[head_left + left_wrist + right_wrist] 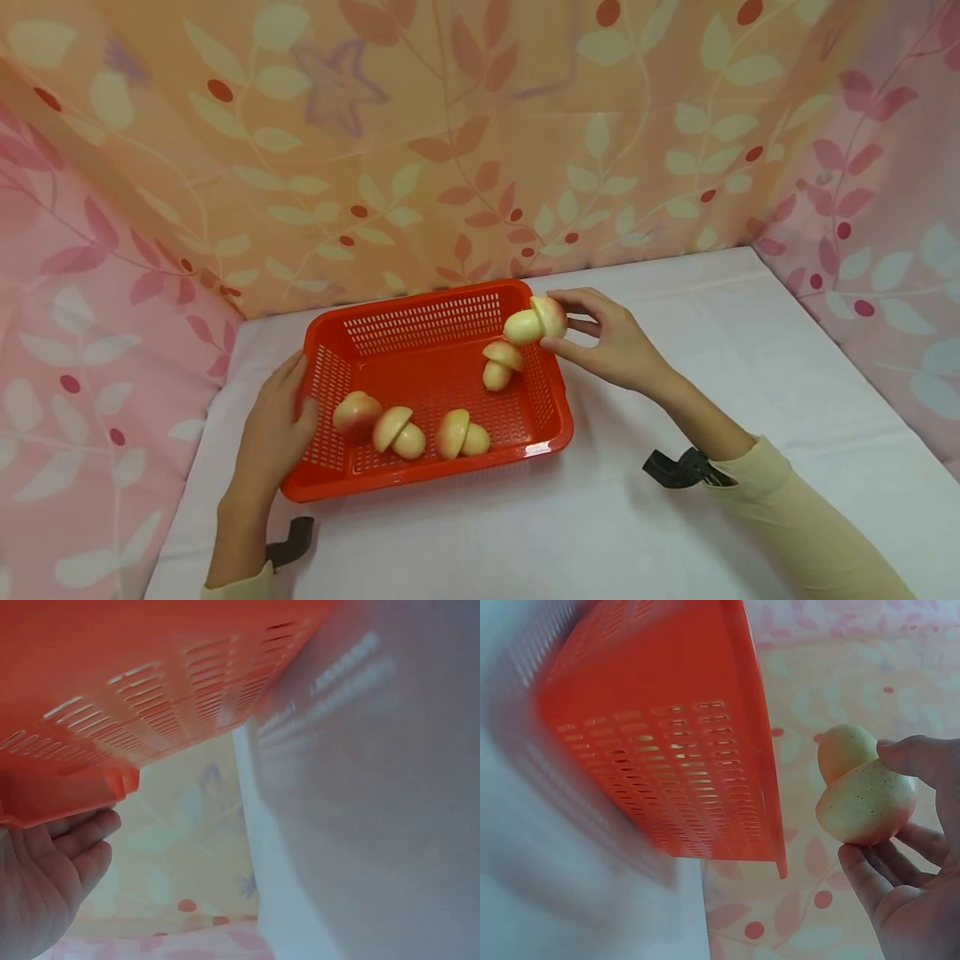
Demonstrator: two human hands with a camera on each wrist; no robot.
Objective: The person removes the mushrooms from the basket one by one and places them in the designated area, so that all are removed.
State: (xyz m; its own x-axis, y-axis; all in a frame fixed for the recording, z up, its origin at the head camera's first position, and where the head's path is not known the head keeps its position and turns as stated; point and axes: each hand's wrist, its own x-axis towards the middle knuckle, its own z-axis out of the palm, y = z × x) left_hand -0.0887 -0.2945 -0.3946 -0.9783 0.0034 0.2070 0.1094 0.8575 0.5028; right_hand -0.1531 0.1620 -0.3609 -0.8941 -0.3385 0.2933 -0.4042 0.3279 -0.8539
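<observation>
Right hand (615,342) has a mushroom (536,321) pinched by the cap, thumb against fingers, stem poking free; the broad cap likely gives the surer purchase. It's up by the back right corner of the red basket (435,473), clear of the rim. Over to the left hand (273,437): its grip is on the basket's left rim, thumb inside, presumably steadying it. Inside, one mushroom (501,367) sits right, three more (452,434) along the front. Under everything, the white table (450,550).
</observation>
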